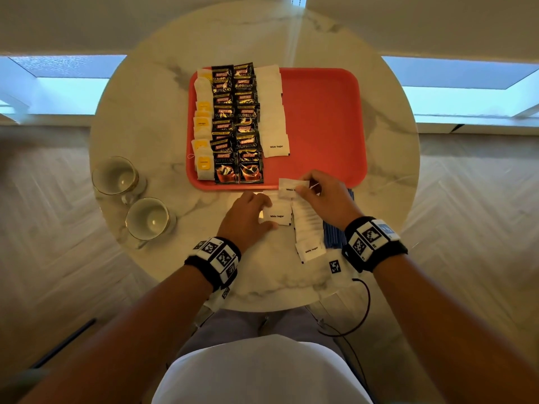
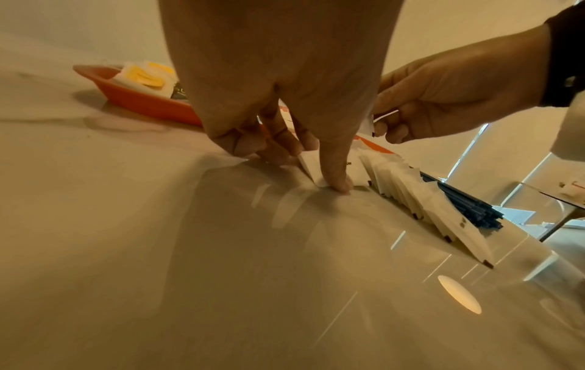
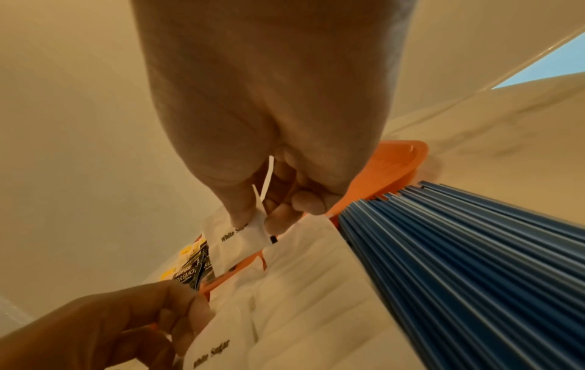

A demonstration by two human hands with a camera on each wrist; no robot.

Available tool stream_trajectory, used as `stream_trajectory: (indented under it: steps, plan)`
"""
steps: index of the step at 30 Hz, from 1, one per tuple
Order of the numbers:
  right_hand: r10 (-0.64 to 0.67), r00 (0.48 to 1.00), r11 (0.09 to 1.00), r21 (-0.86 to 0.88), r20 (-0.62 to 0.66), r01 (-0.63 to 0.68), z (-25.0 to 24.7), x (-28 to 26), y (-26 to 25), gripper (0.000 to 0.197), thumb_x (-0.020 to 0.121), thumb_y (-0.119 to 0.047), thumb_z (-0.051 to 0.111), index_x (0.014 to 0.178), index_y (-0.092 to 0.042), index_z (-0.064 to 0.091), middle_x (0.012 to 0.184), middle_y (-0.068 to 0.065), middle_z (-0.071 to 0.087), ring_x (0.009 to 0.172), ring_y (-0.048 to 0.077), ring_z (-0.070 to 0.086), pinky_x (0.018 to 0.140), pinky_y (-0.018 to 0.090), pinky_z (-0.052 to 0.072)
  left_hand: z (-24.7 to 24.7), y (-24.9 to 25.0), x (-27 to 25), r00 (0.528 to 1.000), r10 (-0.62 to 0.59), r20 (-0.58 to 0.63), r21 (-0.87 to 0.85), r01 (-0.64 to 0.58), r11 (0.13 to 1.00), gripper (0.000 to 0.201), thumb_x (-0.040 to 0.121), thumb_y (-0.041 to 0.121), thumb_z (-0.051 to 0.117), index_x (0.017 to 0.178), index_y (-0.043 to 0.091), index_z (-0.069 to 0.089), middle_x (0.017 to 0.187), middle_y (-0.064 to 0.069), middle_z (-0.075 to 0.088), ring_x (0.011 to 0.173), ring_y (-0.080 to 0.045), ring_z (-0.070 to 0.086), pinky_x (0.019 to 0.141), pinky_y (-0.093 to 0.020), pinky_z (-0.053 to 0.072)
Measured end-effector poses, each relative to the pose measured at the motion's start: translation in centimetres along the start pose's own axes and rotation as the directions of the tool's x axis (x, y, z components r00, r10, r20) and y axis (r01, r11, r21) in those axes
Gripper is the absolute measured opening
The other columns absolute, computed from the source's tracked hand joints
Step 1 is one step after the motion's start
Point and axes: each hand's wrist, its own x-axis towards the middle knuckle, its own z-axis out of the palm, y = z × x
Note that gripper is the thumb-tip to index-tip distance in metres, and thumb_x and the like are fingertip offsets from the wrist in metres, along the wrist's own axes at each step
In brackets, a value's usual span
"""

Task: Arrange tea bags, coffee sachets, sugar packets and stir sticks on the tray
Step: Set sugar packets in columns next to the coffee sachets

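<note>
— How far along are you?

— The coral-red plastic tray [image 1: 326, 118] at twelve o'clock on the round white marble table [image 1: 151, 91] already carries, on its nine o'clock half, a column of white tea bags with yellow tags [image 1: 202, 132], two columns of black coffee sachets [image 1: 237, 126] and one column of white paper sugar packets [image 1: 274, 112]. Its three o'clock half is bare. I judge the sugar half done and the sticks untouched.

— And your hands?

— My right hand [image 1: 323, 196] pinches one loose sugar packet [image 1: 287, 188] over the tray's six o'clock rim. My left hand [image 1: 248, 217] curls around another packet [image 1: 277, 217] lying on the table. A fanned row of spare packets [image 1: 307, 225] runs towards six o'clock, beside the bundle of blue plastic stir sticks [image 3: 475, 262].

— Does any view add something?

— The right wrist view shows the sticks plainly; from the head they're mostly hidden under my hand. Only the head view shows the two glass cups [image 1: 131, 199] at eight o'clock.
</note>
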Motion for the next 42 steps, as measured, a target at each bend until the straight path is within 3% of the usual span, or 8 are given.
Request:
stream_trajectory:
  steps: [9,11,16,20,27,32,35,42]
  plan:
    - [0.019,1.000,1.000,-0.008,0.019,-0.019,0.3,1.3,0.3,0.013,0.095,-0.028,0.066,0.104,-0.021,0.066,0.090,0.001,0.070,0.083,0.015,0.063,0.075,0.021,0.050,-1.1,-0.3,-0.5,0.995,0.091,0.041,-0.010,-0.090,0.996,0.014,0.092,0.027,0.067,0.100,0.016,0.068,0.087,0.007,0.055,0.086,-0.020,0.056,0.070,-0.028,0.038]
    - [0.018,1.000,1.000,-0.021,0.007,-0.018,0.1,2.6,-0.1,0.014,0.095,-0.028,0.066,0.106,-0.020,0.066,0.091,0.004,0.071,0.085,0.019,0.065,0.078,0.028,0.053,-2.1,-0.3,-0.8,0.992,0.122,0.021,-0.023,-0.121,0.992,0.016,0.096,0.026,0.062,0.105,0.013,0.068,0.089,0.002,0.063,0.084,-0.020,0.058,0.070,-0.031,0.042]
    - [0.013,0.998,0.997,-0.071,-0.053,-0.017,0.0,6.8,-1.0,0.014,0.093,-0.021,0.068,0.106,-0.017,0.066,0.082,-0.001,0.061,0.070,0.009,0.053,0.063,0.012,0.045,-4.2,-0.5,-0.2,0.998,0.056,0.012,-0.073,-0.055,0.996,0.029,0.092,0.033,0.067,0.116,0.018,0.066,0.092,0.003,0.067,0.085,-0.013,0.062,0.077,-0.030,0.052]
    - [0.032,0.999,0.994,-0.100,-0.038,-0.036,0.5,9.6,-1.2,0.017,0.087,-0.015,0.074,0.101,-0.011,0.065,0.074,-0.002,0.055,0.065,0.010,0.048,0.061,0.022,0.043,-5.3,-0.3,0.6,0.999,0.040,0.010,-0.093,-0.039,0.995,0.031,0.092,0.033,0.068,0.119,0.018,0.065,0.094,0.004,0.069,0.084,-0.011,0.062,0.076,-0.026,0.050]
    - [0.107,0.993,0.993,-0.048,-0.054,-0.110,1.0,11.7,-0.7,0.028,0.079,-0.015,0.083,0.099,-0.009,0.064,0.079,0.002,0.064,0.065,0.008,0.054,0.053,0.004,0.041,-6.2,-0.5,2.1,0.990,0.141,0.022,-0.034,-0.140,0.990,0.028,0.097,0.024,0.061,0.123,0.016,0.063,0.096,-0.002,0.071,0.081,-0.014,0.064,0.078,-0.034,0.055]
    - [0.056,0.995,0.997,-0.055,-0.082,-0.061,0.3,10.9,-1.9,0.025,0.096,-0.037,0.064,0.101,-0.013,0.063,0.094,0.007,0.069,0.076,0.010,0.056,0.068,0.020,0.047,-7.2,0.1,4.2,0.989,0.144,0.018,-0.039,-0.143,0.989,0.029,0.099,0.023,0.056,0.127,0.015,0.060,0.104,-0.004,0.071,0.081,-0.011,0.063,0.075,-0.025,0.054]
    - [0.028,0.995,0.999,0.042,0.095,-0.032,-1.1,9.5,-3.8,0.036,0.099,-0.053,0.051,0.106,-0.020,0.065,0.100,0.001,0.069,0.087,0.013,0.061,0.077,0.025,0.049,-8.1,0.8,5.9,0.990,0.141,-0.015,-0.061,-0.142,0.988,0.027,0.099,0.021,0.056,0.126,0.016,0.060,0.103,-0.003,0.070,0.083,-0.012,0.063,0.072,-0.022,0.051]
    - [-0.067,0.986,0.996,-0.040,0.154,0.074,-1.9,9.1,-2.9,0.017,0.090,-0.024,0.073,0.105,-0.022,0.067,0.089,-0.002,0.067,0.075,0.010,0.057,0.068,0.025,0.046,-9.1,1.9,8.9,0.988,0.132,-0.083,-0.128,-0.142,0.982,0.022,0.095,0.025,0.063,0.116,0.019,0.061,0.087,0.007,0.068,0.080,-0.007,0.063,0.074,-0.025,0.053]
